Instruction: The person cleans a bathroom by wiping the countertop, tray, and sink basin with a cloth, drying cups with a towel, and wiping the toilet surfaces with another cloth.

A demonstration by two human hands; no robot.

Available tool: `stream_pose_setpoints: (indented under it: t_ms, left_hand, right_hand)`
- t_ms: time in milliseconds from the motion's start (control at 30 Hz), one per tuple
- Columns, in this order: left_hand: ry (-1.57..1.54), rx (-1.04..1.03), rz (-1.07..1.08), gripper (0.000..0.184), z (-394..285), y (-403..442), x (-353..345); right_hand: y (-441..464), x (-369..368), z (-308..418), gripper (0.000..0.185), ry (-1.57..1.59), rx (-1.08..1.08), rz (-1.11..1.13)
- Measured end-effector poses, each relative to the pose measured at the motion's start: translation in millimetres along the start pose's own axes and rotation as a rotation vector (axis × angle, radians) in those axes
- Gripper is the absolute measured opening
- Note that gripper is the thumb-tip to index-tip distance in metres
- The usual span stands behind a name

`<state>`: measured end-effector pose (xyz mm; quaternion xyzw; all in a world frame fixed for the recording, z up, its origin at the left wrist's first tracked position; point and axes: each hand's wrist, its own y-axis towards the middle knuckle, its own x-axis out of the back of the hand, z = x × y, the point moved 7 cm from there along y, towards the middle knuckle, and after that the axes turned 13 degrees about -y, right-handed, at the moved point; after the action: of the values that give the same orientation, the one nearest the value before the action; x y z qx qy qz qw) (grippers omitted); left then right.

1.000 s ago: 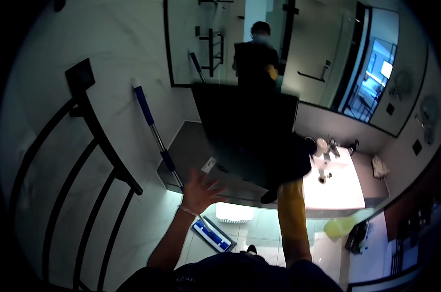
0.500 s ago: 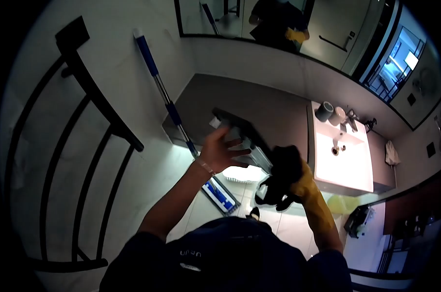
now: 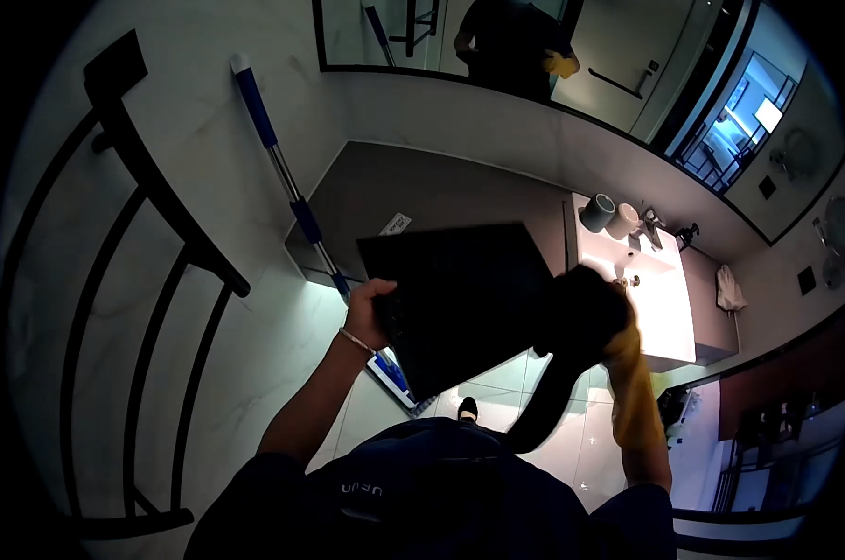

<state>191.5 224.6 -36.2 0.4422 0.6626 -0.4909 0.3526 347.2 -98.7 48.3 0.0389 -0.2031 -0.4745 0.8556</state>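
A flat black rectangular panel [image 3: 460,299] is held level in front of my body, above the floor. My left hand [image 3: 371,313], bare with a bracelet at the wrist, grips its left edge. My right hand [image 3: 618,322], in a yellow glove [image 3: 635,392], is closed round a dark cloth [image 3: 586,308] that lies against the panel's right side and hangs down. The cloth hides most of my right fingers. A small white label [image 3: 396,223] lies on the dark counter behind the panel.
A blue-handled mop [image 3: 280,173] leans at the wall beside a black towel rack [image 3: 161,187]. Right of the dark counter [image 3: 441,177] is a white sink [image 3: 665,317] with two cups [image 3: 598,213] and a faucet. A mirror [image 3: 609,75] hangs above.
The panel was tilted on edge and now shows its flat black face. My left hand went from spread fingers to a grip on its edge. My right hand moved right with the cloth.
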Motion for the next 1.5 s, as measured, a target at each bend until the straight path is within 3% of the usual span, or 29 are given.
stream_pose_setpoints:
  t_ms: [33,67,100,133,200,267,300,367,400,433,500,600,667,700,733,800,833,933,1000,1033,1067,1100,1200,1233,1300,1367,1400,1467,1500]
  left_hand:
    - [-0.012,-0.047,0.003,0.037,-3.3,-0.9,-3.5]
    - [-0.009,-0.040,-0.002,0.037,-2.4,-2.9,-9.1]
    - [-0.023,-0.092,0.047,0.042,-5.8,-4.0,-21.1]
    - [-0.036,-0.143,0.101,0.047,-10.4,-3.2,-31.4]
    - [-0.001,-0.157,0.213,0.056,-12.9,-4.4,-47.4]
    - [0.012,-0.242,0.291,0.056,-15.4,-24.3,-82.6]
    - [0.012,-0.269,0.375,0.057,-15.5,-25.9,-94.9]
    - [0.088,-0.291,0.388,0.056,-15.3,-24.7,-110.3]
    - [0.160,-0.323,0.408,0.056,-20.7,-23.5,-119.3]
    - [0.091,-0.252,0.447,0.054,-21.7,-17.2,-121.0]
    - [0.051,-0.262,0.410,0.053,-21.7,-4.0,-115.7]
    - [0.096,-0.215,0.348,0.055,-19.0,5.0,-103.9]
    - [0.004,0.071,0.645,0.067,-8.4,3.3,-112.9]
    - [0.080,-0.086,0.564,0.079,-11.5,3.5,-110.1]
    - [0.086,-0.085,0.567,0.079,-7.6,-8.4,-117.9]
    - [0.232,-0.303,0.393,0.083,-15.7,-31.3,-121.7]
    - [0.238,-0.275,0.434,0.084,-16.1,-39.2,-120.9]
    - [0.133,-0.334,0.342,0.067,-24.0,-39.9,-98.8]
    - [0.368,-0.503,0.294,0.038,-34.0,-51.5,-98.3]
    - [0.391,-0.490,0.220,0.020,-41.8,-50.8,-79.2]
    - [0.516,-0.649,0.238,0.018,-51.4,-56.4,-73.2]
    - [0.416,-0.659,0.248,0.021,-51.5,-65.4,-76.5]
    - [0.391,-0.775,0.268,0.025,-53.2,-94.0,-94.2]
    - [0.465,-0.880,0.283,0.026,-54.3,-102.2,-98.4]
    - [0.463,-0.902,0.245,0.029,-53.8,-97.8,-92.7]
    - [0.458,-0.945,0.192,0.033,-56.8,-83.4,-94.7]
    - [0.452,-0.962,0.196,0.033,-55.6,-79.1,-97.1]
    - [0.374,-0.954,0.228,0.035,-52.1,-66.4,-102.4]
    - [0.371,-0.969,0.230,0.035,-50.8,-57.1,-106.4]
  right_hand:
    - [13.8,-9.3,75.4,0.045,0.150,0.152,-0.016]
    - [28.8,-4.4,105.7,0.038,0.159,0.329,0.169]
    - [28.9,3.7,133.8,0.043,0.283,0.354,-0.019]
    - [32.6,18.4,148.1,0.054,0.115,0.529,-0.044]
    - [29.2,36.2,150.4,0.070,0.019,0.451,-0.220]
    - [39.1,41.6,98.7,0.080,-0.436,0.130,-0.273]
    - [42.8,-1.5,127.9,0.082,-0.875,0.080,-0.102]
    - [41.6,-61.1,94.3,0.084,-1.100,0.306,0.083]
    - [38.8,-73.3,59.0,0.084,-0.990,0.390,0.148]
    - [32.4,-98.6,68.4,0.069,-1.024,0.594,0.219]
    - [7.7,-144.2,106.1,0.050,-0.913,0.854,0.124]
    - [-0.3,-191.5,145.2,0.043,-0.818,0.858,0.158]
    - [21.9,-197.3,161.0,0.042,-0.862,0.776,0.063]
    - [37.1,-193.8,169.2,0.041,-0.795,0.760,0.022]
    - [50.5,-196.2,179.0,0.040,-0.850,0.700,-0.076]
    - [67.1,-200.3,204.8,0.040,-0.821,0.734,-0.085]
    - [72.8,-204.1,208.3,0.040,-0.815,0.780,-0.035]
    - [77.3,-210.1,212.1,0.040,-0.760,0.849,0.020]
    - [89.6,-199.3,208.4,0.040,-0.671,0.867,-0.120]
    - [94.5,-193.0,206.9,0.042,-0.682,0.837,-0.148]
    - [98.8,-185.6,204.9,0.045,-0.691,0.808,-0.173]
    - [110.7,-174.0,185.2,0.049,-0.733,0.771,-0.282]
    - [162.5,-121.8,137.9,0.058,-0.497,0.055,-0.392]
    - [163.8,-115.3,129.0,0.058,-0.498,0.056,-0.384]
    - [180.2,-112.0,105.3,0.062,-0.712,0.023,-0.291]
    - [177.9,-110.1,86.0,0.062,-0.702,-0.020,-0.276]
    - [168.7,-109.2,71.1,0.063,-0.688,-0.099,-0.250]
    - [159.3,-114.8,37.5,0.072,-0.518,-0.399,0.039]
    - [155.1,-119.8,21.4,0.075,-0.392,-0.390,0.084]
